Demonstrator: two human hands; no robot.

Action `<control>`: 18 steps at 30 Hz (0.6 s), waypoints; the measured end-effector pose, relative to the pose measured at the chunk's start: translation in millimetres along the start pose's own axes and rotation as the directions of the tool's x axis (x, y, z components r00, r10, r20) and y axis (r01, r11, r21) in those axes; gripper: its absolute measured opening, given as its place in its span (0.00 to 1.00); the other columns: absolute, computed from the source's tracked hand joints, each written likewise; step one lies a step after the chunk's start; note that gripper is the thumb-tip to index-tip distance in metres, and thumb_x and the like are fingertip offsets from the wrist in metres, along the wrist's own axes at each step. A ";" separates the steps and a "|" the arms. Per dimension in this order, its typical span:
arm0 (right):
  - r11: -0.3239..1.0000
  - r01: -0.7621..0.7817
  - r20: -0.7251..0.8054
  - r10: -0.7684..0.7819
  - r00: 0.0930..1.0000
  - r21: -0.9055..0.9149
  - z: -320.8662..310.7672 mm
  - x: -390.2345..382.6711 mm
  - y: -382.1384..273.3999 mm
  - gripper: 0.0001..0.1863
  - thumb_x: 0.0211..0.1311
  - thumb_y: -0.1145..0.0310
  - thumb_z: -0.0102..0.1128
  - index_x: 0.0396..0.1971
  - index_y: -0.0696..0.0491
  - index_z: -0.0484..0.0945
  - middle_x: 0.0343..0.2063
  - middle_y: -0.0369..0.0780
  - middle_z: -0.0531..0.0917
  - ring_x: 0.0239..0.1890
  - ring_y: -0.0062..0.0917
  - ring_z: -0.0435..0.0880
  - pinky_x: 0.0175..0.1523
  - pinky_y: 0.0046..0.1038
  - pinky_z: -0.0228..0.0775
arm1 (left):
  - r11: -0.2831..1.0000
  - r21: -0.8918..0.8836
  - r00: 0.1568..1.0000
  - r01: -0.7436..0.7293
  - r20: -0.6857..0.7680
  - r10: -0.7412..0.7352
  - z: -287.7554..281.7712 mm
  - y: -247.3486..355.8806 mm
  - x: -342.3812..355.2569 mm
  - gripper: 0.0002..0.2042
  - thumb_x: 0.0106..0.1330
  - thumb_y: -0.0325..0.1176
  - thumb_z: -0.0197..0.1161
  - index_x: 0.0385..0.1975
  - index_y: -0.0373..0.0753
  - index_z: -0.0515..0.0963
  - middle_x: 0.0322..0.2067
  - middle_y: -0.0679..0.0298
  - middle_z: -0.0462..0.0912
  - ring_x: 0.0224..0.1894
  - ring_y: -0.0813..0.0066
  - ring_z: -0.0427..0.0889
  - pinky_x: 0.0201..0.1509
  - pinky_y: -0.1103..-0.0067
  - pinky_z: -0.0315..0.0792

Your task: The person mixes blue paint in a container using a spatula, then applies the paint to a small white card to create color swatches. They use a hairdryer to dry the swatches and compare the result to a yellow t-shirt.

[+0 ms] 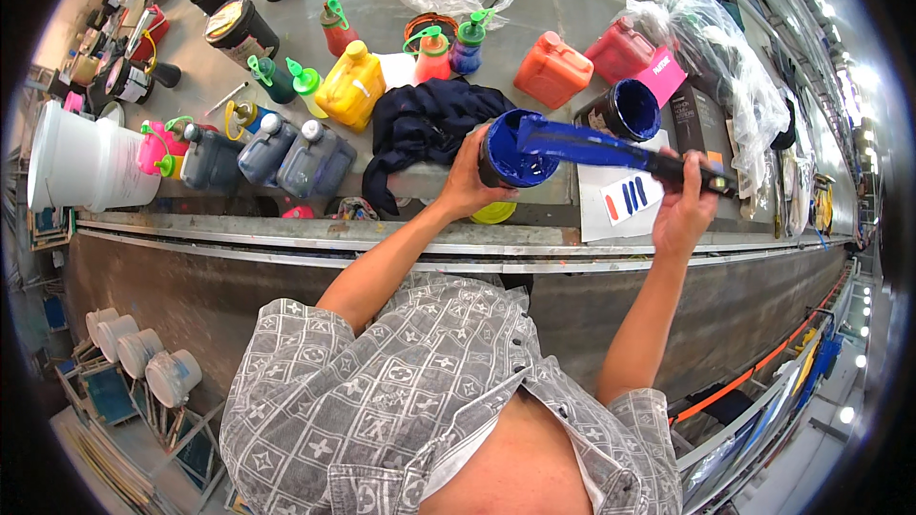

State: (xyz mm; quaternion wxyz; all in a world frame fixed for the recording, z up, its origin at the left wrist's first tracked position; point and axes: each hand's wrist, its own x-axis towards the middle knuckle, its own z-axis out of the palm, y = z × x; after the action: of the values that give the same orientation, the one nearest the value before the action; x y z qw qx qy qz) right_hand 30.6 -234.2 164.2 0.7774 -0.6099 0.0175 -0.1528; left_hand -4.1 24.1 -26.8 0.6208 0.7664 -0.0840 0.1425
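Blue ink tub and spatula: both hands engaged

Left hand (466,179): grip closed around the side of the ink tub (508,139), held at the near edge of the table (565,2), mouth apparently tilted rightward. Right hand (684,198): grip closed on the black handle of the ink spatula (596,150), to the right of the ink tub. The blue-coated blade reaches over the tub's mouth; contact with the ink cannot be confirmed.

Step in hand, as judged: working blue ink at the tub's mouth. The next move would call for a steady tub and a controlled blade angle to prevent drips.

Count, relative to the ink tub:
- Right: one open second tub (599,115), blue inside; one sample card (625,198) bearing one red and three blue strokes.
- Immediately left: one navy cloth (425,124).
- Farther left: three grey-blue jerrycans (317,160).
- Beyond, leftward: one yellow jerrycan (350,88); five green-topped squeeze bottles (306,84); three black tubs (248,40).
- Beyond, rightward: two reddish jerrycans (553,72).

Crowded items at far left: not countable.
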 end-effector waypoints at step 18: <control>0.973 0.067 0.271 -0.127 0.954 0.222 156.9 17.0 -16.3 0.24 0.70 0.49 0.46 0.22 0.53 0.68 0.14 0.33 0.63 0.19 0.20 0.64 0.27 0.23 0.58 | 0.982 0.191 0.944 0.003 -0.324 0.060 21.5 27.8 -5.0 0.53 0.30 0.36 0.82 0.62 0.38 0.57 0.57 0.52 0.67 0.60 0.52 0.67 0.64 0.65 0.62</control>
State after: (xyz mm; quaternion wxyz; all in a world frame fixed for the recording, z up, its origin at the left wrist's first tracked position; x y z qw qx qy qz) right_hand 76.9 -94.1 222.5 0.8233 -0.5402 -0.1405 -0.1029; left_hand -14.8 -3.1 -6.6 0.5483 0.7861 0.0231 0.2844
